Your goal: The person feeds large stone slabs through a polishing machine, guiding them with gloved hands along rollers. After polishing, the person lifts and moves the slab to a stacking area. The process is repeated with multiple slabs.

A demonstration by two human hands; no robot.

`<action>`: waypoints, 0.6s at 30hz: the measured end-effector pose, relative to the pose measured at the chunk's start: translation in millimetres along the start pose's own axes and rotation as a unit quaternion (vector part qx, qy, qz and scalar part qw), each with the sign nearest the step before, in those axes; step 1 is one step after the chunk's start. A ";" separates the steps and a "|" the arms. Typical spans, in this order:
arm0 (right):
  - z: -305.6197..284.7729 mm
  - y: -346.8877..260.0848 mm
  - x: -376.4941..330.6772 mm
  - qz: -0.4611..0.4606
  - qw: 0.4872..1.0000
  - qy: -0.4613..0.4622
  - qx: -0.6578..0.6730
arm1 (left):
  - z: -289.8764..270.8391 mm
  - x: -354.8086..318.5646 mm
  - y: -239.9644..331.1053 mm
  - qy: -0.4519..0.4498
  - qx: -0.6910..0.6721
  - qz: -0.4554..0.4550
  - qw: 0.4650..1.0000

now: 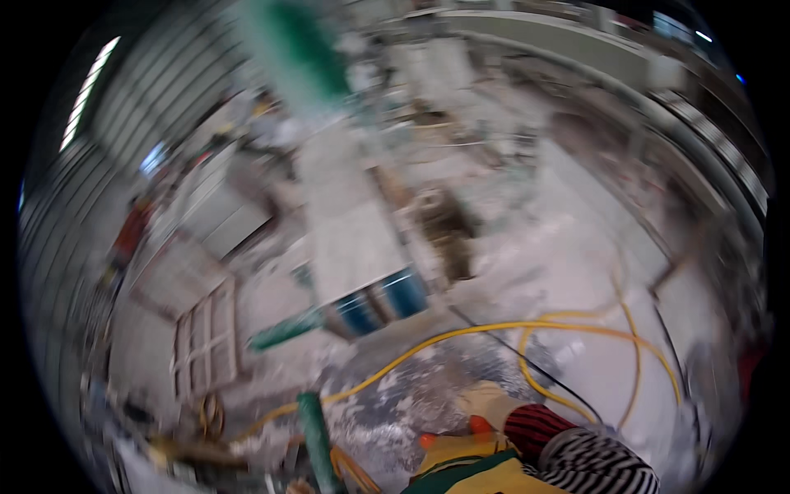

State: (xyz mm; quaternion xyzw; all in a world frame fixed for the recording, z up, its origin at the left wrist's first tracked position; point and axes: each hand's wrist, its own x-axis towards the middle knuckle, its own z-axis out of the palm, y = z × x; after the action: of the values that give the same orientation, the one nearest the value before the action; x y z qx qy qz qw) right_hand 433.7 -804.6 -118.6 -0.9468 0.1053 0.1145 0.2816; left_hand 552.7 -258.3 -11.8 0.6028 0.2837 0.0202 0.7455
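Note:
My right hand (487, 403), in what looks like a pale cream glove, is at the lower middle, in front of my yellow and green garment (469, 468). A dark red striped cuff and a black-and-white striped sleeve (597, 457) lead to it. Blur smears its fingers, so whether it holds anything cannot be made out. Two small orange shapes sit beside it, too unclear to name. Nearest to the hand, a yellow hose (461, 331) curves across the dusty floor, crossed by a thin black cable (543, 370). I do not see my left hand.
Ahead stands a long, pale-topped table (350, 222) with two blue drum-like shapes (403, 292) under its near end. A wooden frame (206, 342) leans at left. Green rolls or tubes (317, 440) lie near me. A pale slab (605, 206) stands right. White dust covers the floor.

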 end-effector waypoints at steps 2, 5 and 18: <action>-4.9 3.7 -10.1 -0.001 0.998 -0.050 0.027 | -49.9 -22.7 -5.5 0.002 -0.036 0.034 0.999; 17.8 1.9 -16.7 0.017 0.989 -0.139 -0.042 | -87.2 -62.7 -23.5 0.099 0.019 0.075 0.992; 98.8 -93.8 -65.7 -0.155 0.916 -0.294 -0.225 | -250.7 -283.9 -47.4 0.335 0.172 0.217 0.901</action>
State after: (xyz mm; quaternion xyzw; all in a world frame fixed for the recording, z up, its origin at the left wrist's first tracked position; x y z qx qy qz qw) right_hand 380.4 -663.8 -133.2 -0.9134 -0.1589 0.3629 0.0934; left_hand 187.7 -154.5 30.0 0.7259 0.3780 0.3330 0.4684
